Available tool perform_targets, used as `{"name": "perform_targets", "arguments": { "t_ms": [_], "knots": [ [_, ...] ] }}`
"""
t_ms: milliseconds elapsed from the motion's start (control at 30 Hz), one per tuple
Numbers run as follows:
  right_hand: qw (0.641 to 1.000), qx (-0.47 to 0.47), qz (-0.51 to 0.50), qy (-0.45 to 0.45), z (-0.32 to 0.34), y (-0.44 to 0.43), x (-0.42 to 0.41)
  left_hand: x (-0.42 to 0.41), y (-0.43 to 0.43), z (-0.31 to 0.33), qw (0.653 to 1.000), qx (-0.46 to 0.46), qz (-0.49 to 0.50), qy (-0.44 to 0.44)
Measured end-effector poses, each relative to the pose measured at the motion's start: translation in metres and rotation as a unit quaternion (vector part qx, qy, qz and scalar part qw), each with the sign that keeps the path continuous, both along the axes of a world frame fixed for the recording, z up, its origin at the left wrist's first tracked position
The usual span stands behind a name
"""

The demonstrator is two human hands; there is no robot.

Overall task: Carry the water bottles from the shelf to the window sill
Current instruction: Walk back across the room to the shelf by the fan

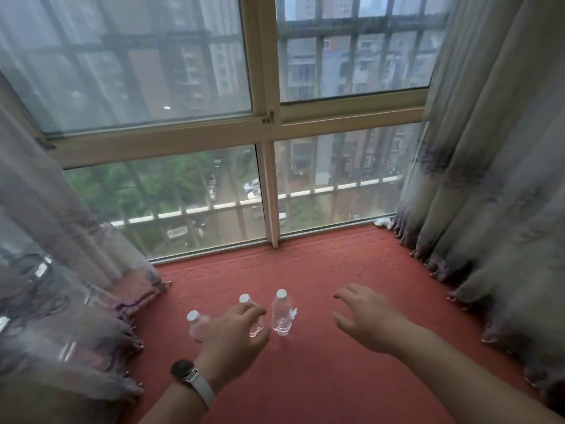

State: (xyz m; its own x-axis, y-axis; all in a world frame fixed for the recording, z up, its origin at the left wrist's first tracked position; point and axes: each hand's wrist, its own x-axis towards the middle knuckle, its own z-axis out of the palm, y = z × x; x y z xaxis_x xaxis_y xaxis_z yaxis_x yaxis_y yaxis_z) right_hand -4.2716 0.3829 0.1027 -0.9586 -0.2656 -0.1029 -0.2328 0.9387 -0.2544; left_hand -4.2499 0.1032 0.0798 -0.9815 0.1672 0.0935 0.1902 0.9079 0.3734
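While left hand (235, 332) half hides middle bottle (255, 324), grip unclear, right hand (363, 316) spread.

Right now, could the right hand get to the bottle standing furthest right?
Probably yes. The right hand hangs open beside the rightmost bottle, with only bare red sill cover between them; the left hand is on the other side.

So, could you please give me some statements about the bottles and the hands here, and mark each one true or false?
1. Three bottles stand on the red sill cover. True.
2. The bottles have blue caps. False: the caps are white.
3. The right hand holds a bottle. False: it is open and holds nothing.
4. The left hand is at the middle bottle. True.
5. A watch is on the left wrist. True.
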Motion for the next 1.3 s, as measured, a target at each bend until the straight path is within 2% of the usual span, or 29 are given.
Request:
{"name": "perform_targets", "arguments": {
  "t_ms": [300, 533, 667, 933, 1167, 1300],
  "knots": [
    [0.991, 0.038, -0.131, -0.007, 0.001, -0.021, 0.087, -0.004, -0.014, -0.013, 0.985, 0.011, -0.173, -0.003],
    [0.968, 0.013, -0.251, 0.005, 0.009, 0.005, 0.157, 0.007, 0.041, -0.009, 0.957, -0.001, -0.29, -0.02],
    [0.948, -0.01, -0.318, 0.025, 0.016, 0.026, 0.204, 0.029, 0.083, 0.007, 0.937, -0.017, -0.349, 0.015],
    [0.917, -0.025, -0.396, 0.045, 0.029, 0.08, 0.305, 0.087, 0.17, 0.023, 0.882, -0.035, -0.47, 0.031],
    [0.871, -0.022, -0.486, 0.062, 0.033, 0.146, 0.446, 0.188, 0.279, 0.034, 0.825, -0.056, -0.56, 0.047],
    [0.854, -0.017, -0.518, 0.039, 0.026, 0.176, 0.524, 0.251, 0.34, 0.037, 0.792, -0.065, -0.606, 0.05]
  ]
}}
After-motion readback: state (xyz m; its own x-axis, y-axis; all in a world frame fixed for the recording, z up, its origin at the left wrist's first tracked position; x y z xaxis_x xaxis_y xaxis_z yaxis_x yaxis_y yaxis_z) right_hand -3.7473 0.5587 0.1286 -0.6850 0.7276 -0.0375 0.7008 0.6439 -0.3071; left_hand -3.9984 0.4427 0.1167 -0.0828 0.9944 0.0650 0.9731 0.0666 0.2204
